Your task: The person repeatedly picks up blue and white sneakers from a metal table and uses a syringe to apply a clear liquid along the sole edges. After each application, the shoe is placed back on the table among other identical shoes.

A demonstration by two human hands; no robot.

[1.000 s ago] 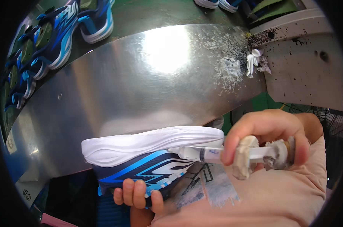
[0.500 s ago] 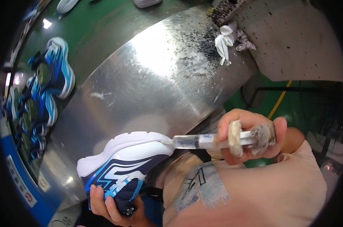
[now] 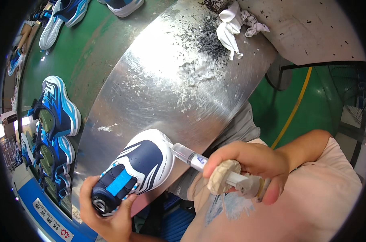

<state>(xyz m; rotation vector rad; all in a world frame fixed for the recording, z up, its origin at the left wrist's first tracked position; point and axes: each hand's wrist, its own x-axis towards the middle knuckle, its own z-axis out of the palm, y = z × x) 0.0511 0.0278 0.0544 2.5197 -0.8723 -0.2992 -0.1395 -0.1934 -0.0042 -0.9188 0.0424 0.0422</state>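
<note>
A navy-and-white sneaker point(image 3: 138, 169) sits at the near edge of the steel bench point(image 3: 183, 80), its heel gripped in the left hand's point(image 3: 106, 211) curled fingers. The right hand point(image 3: 251, 167) is clenched around a syringe point(image 3: 191, 158), whose tip touches the sneaker's toe.

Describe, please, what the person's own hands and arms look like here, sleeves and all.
Both hands are bare, no gloves, rings or watch visible. The left hand enters from the lower edge with a bare wrist. The right hand continues into a bare forearm; a pale pink garment lies beneath it.
</note>
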